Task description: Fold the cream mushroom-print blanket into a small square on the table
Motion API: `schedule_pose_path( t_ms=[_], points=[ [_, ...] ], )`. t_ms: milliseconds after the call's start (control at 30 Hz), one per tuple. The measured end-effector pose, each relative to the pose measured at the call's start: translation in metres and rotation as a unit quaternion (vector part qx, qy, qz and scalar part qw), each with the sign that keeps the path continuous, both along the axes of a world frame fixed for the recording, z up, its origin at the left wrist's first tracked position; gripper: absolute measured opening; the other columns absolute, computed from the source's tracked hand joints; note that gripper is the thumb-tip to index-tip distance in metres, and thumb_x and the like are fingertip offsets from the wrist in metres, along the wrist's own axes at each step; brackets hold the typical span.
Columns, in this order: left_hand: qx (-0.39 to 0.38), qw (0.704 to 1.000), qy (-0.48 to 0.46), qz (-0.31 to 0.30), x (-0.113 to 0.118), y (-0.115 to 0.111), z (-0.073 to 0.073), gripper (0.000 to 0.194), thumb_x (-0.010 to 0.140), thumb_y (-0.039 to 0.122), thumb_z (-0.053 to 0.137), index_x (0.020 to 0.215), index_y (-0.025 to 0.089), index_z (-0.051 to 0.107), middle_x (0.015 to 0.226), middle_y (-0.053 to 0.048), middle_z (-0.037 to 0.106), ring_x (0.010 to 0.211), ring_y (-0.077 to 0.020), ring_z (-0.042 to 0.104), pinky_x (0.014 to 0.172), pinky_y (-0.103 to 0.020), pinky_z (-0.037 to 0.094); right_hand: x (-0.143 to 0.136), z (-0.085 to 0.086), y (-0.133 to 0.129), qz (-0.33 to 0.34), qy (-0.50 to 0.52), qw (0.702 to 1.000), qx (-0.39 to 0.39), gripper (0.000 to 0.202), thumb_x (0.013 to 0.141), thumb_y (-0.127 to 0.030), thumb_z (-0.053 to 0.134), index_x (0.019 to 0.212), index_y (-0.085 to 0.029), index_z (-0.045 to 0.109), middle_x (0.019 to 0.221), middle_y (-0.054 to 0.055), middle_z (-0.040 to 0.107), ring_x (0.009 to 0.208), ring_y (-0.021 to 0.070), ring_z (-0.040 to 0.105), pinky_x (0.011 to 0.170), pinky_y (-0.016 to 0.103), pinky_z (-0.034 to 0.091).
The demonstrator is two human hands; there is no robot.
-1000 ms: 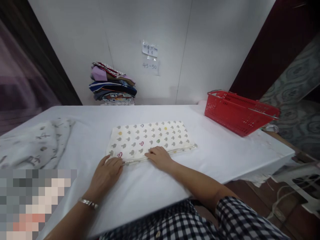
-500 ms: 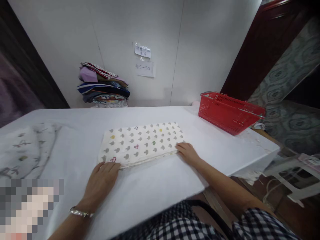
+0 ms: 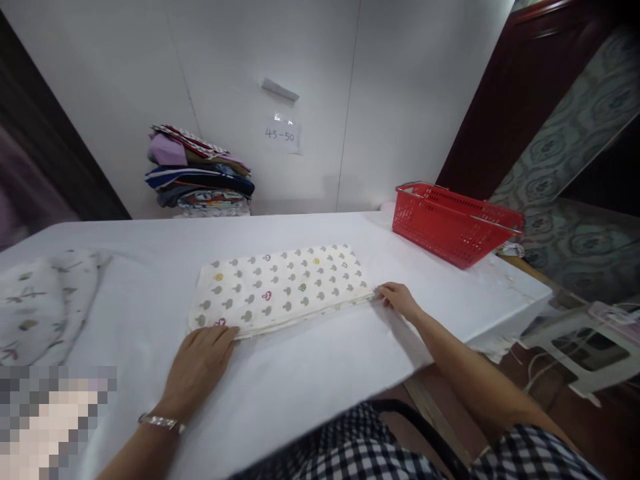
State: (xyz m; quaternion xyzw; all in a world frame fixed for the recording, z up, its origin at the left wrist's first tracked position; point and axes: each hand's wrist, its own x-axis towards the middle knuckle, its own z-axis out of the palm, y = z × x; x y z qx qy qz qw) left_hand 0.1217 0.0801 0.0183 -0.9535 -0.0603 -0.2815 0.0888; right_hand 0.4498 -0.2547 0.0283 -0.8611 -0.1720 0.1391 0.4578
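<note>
A folded cream cloth (image 3: 283, 288) printed with small grey and coloured mushroom shapes lies flat on the white table (image 3: 310, 373). My left hand (image 3: 197, 363) rests palm down at the cloth's near left corner, its fingertips touching the edge. My right hand (image 3: 397, 298) pinches the cloth's near right corner with thumb and fingers. A bracelet sits on my left wrist.
A red plastic basket (image 3: 450, 223) stands at the table's far right corner. A stack of folded clothes (image 3: 197, 173) leans against the wall behind. Another patterned cloth (image 3: 35, 303) lies crumpled at the left. A white plastic stool (image 3: 585, 340) stands off the table's right.
My right hand has slid rightward along the cloth's near edge, from its middle to the right corner. My left hand has stayed at the left corner.
</note>
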Motion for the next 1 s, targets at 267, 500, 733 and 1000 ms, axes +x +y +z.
schedule_pose_path(
  t_ms=[267,500,733,1000],
  points=[
    [-0.018,1.000,0.005,0.003,0.000,0.000,-0.001,0.030,0.088,0.028,0.036,0.097,0.019,0.063,0.092,-0.008,0.067,0.092,-0.0240,0.060,0.084,-0.039,0.042,0.003,0.010,0.019,0.017,0.104,0.994,-0.032,0.024,0.076,-0.033,0.061,0.062,-0.015,0.055,0.055,0.002,0.063,0.034,0.0069,0.046,0.033,0.019,0.031],
    [-0.020,1.000,0.018,-0.006,0.001,0.000,-0.003,0.028,0.088,0.026,0.038,0.099,0.019,0.063,0.094,-0.007,0.067,0.093,-0.0230,0.059,0.087,-0.039,0.041,0.011,0.015,0.016,-0.008,0.095,0.995,-0.002,0.016,0.079,-0.024,0.055,0.066,-0.016,0.052,0.053,-0.001,0.060,0.037,0.0051,0.045,0.035,0.016,0.029],
    [-0.034,0.999,0.035,0.009,0.002,-0.001,-0.005,0.031,0.089,0.027,0.036,0.100,0.018,0.064,0.095,-0.008,0.067,0.096,-0.0226,0.059,0.086,-0.037,0.042,0.004,0.000,0.014,-0.007,0.066,0.998,-0.011,0.008,0.077,-0.021,0.055,0.074,-0.019,0.047,0.047,-0.006,0.054,0.033,0.0059,0.042,0.034,0.016,0.028],
    [-0.062,0.997,0.031,0.016,0.001,-0.003,-0.003,0.032,0.088,0.030,0.035,0.100,0.019,0.064,0.096,-0.008,0.067,0.098,-0.0233,0.059,0.086,-0.038,0.043,-0.003,0.009,0.010,0.050,0.080,0.995,-0.018,0.018,0.080,-0.035,0.053,0.074,-0.018,0.055,0.045,-0.007,0.049,0.032,0.0054,0.038,0.034,0.017,0.023]
  ],
)
